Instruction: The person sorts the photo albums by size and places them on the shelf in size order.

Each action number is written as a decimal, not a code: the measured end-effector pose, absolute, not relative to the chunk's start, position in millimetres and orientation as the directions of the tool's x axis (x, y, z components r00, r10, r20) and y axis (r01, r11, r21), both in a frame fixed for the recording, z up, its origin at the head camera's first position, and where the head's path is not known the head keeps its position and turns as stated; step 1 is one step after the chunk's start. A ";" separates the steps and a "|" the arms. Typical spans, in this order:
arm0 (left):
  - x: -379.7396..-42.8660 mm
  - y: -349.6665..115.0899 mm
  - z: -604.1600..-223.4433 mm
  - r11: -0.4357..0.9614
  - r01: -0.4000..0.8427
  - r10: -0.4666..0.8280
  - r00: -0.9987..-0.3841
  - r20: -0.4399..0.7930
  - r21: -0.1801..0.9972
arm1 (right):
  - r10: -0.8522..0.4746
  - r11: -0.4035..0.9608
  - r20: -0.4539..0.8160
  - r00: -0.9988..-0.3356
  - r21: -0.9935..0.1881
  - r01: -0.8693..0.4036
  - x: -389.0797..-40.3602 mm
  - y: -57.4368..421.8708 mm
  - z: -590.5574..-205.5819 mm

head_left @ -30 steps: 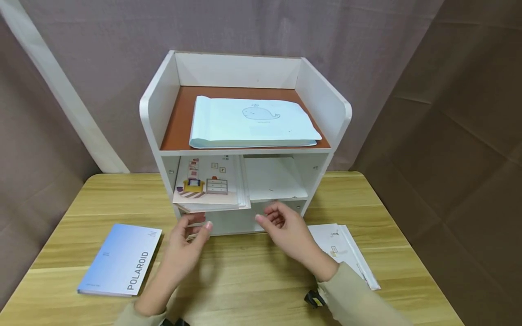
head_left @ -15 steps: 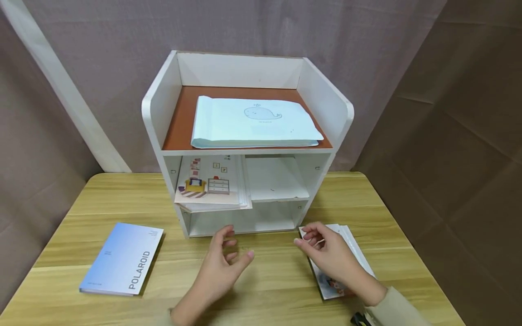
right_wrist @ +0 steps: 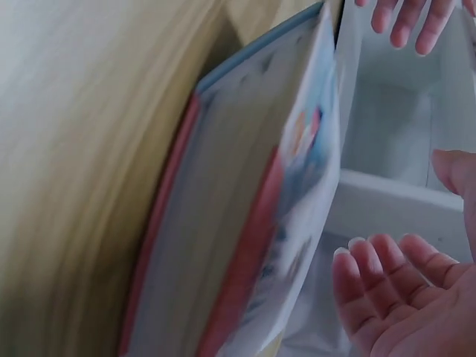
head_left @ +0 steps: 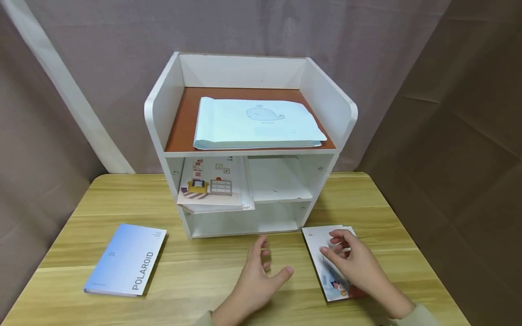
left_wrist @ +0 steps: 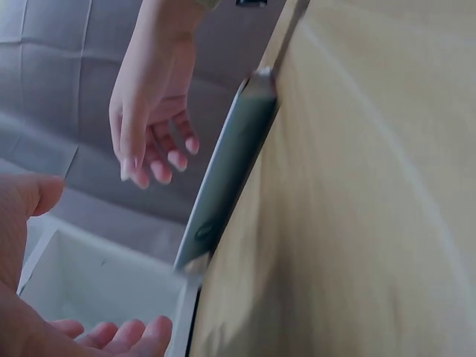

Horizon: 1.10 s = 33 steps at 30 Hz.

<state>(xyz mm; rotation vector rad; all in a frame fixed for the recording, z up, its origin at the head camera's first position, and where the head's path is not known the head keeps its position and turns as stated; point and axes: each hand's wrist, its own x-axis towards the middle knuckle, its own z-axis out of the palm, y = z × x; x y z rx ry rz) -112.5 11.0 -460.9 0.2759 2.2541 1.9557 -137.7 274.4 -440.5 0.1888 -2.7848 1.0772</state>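
Observation:
Over the table in front of the shelf, my left hand [head_left: 261,285] holds nothing, its thumb spread from loosely bent fingers. My right hand [head_left: 356,260] is above a white illustrated book [head_left: 320,253] at the right, overlapping its cover in the head view. Both its fingers and thumb are loosely bent with nothing between them. In the right wrist view the book [right_wrist: 297,216] shows its page edges and red cover borders, with the right hand [right_wrist: 409,290] apart from it. The left wrist view has the book's dark edge [left_wrist: 230,171] beside the right hand [left_wrist: 156,104].
A white shelf unit [head_left: 250,154] stands at the back. On its top lies a whale-printed book [head_left: 261,124]; its middle shelf holds books with a furniture drawing [head_left: 216,181], jutting out slightly. A blue POLAROID book [head_left: 126,260] lies on the table [head_left: 195,271] at left.
Both hands have drawn away from the shelf's middle level, toward the right and front. The right hand has moved over the right-hand book; the left hand has crossed to mid-table.

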 end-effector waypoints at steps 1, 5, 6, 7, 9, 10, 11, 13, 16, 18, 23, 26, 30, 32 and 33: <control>-111.7 15.9 -462.2 0.135 0.044 0.238 -0.971 0.011 0.990 | -0.056 0.748 0.179 -0.982 -0.644 -0.160 -136.7 277.7 -440.6; -108.6 34.8 -466.6 0.121 0.024 0.268 -0.963 -0.009 0.992 | -0.028 0.801 0.146 -0.989 -0.589 -0.109 -133.9 292.4 -441.8; -108.3 39.6 -467.7 0.114 0.019 0.275 -0.961 -0.013 0.993 | -0.020 0.811 0.138 -0.990 -0.576 -0.097 -133.4 296.4 -442.5; -108.0 44.4 -468.7 0.105 0.011 0.283 -0.959 -0.019 0.994 | -0.011 0.819 0.135 -0.991 -0.567 -0.087 -133.2 300.4 -443.2; -107.4 53.6 -470.8 0.092 -0.003 0.300 -0.953 -0.031 0.996 | 0.013 0.833 0.135 -0.991 -0.550 -0.064 -132.6 308.3 -445.2; -107.4 58.1 -471.9 0.088 -0.010 0.309 -0.950 -0.037 0.996 | 0.025 0.835 0.132 -0.991 -0.547 -0.052 -132.3 312.2 -446.1; -107.3 62.6 -473.1 0.083 -0.017 0.318 -0.947 -0.042 0.996 | 0.037 0.836 0.124 -0.992 -0.547 -0.037 -132.1 315.8 -446.9; -106.7 70.9 -475.8 0.075 -0.038 0.336 -0.940 -0.061 0.996 | 0.060 0.836 0.098 -0.993 -0.549 -0.003 -132.0 322.4 -448.4; -105.5 80.5 -479.1 0.082 -0.081 0.358 -0.928 -0.105 0.993 | 0.078 0.825 0.033 -0.996 -0.563 0.046 -132.3 330.2 -450.9; -104.4 85.7 -481.4 0.074 -0.105 0.364 -0.923 -0.125 0.992 | 0.084 0.820 -0.010 -0.996 -0.567 0.075 -133.1 334.2 -452.9; -102.1 95.2 -485.2 0.032 -0.132 0.352 -0.926 -0.135 0.991 | 0.107 0.766 -0.123 -0.987 -0.622 0.161 -135.3 340.1 -458.0; -101.6 98.7 -485.5 0.006 -0.161 0.346 -0.926 -0.153 0.987 | 0.123 0.724 -0.167 -0.978 -0.659 0.204 -136.1 341.1 -459.6; -102.8 100.6 -485.1 -0.020 -0.142 0.350 -0.928 -0.126 0.990 | 0.140 0.691 -0.176 -0.974 -0.688 0.223 -137.1 340.7 -459.7; -103.9 100.6 -485.4 -0.049 -0.125 0.358 -0.928 -0.099 0.991 | 0.148 0.687 -0.173 -0.974 -0.691 0.227 -137.3 340.4 -459.5; -104.5 100.5 -486.0 -0.063 -0.118 0.363 -0.928 -0.087 0.991 | 0.150 0.689 -0.172 -0.973 -0.688 0.228 -137.6 340.6 -459.3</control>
